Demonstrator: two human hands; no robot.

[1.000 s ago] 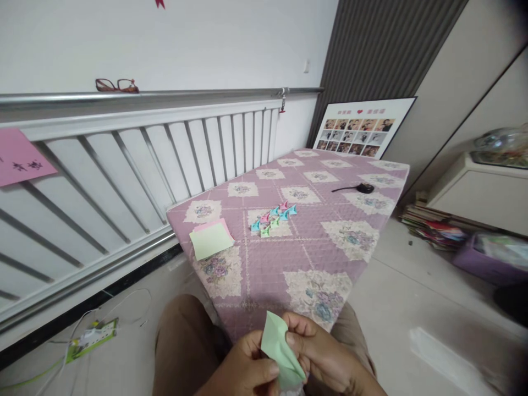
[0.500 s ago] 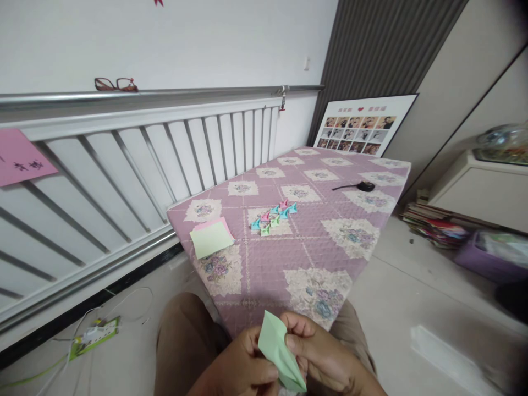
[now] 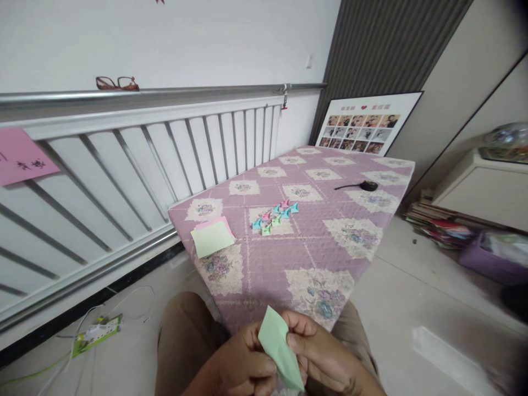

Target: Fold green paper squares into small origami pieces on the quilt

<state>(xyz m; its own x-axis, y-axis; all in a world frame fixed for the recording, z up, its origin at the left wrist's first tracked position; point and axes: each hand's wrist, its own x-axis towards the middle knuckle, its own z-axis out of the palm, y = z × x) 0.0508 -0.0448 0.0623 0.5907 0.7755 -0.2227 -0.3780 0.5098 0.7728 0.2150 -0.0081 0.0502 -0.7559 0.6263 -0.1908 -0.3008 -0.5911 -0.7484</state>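
Observation:
A light green sheet of paper (image 3: 280, 346), bent along its length, is held over my lap at the table's near edge. My left hand (image 3: 247, 360) grips its left side with bent fingers. On its right side, my right hand (image 3: 315, 346) pinches it with the thumb on top. Farther off, several small folded paper pieces (image 3: 276, 216) in pink, blue and green stand in a cluster on the tablecloth. A stack of square paper sheets (image 3: 212, 239), pale green over pink, lies by the table's left edge.
The flowered purple tablecloth (image 3: 264, 269) covers the table. A black round object with a strap (image 3: 368, 186) lies at its far right. A white radiator (image 3: 198, 143) borders the left side; a power strip (image 3: 98, 334) is on the floor.
The view has shifted slightly. The green sheet has turned a little between my hands, its top corner now slightly higher. Both hands keep their grip.

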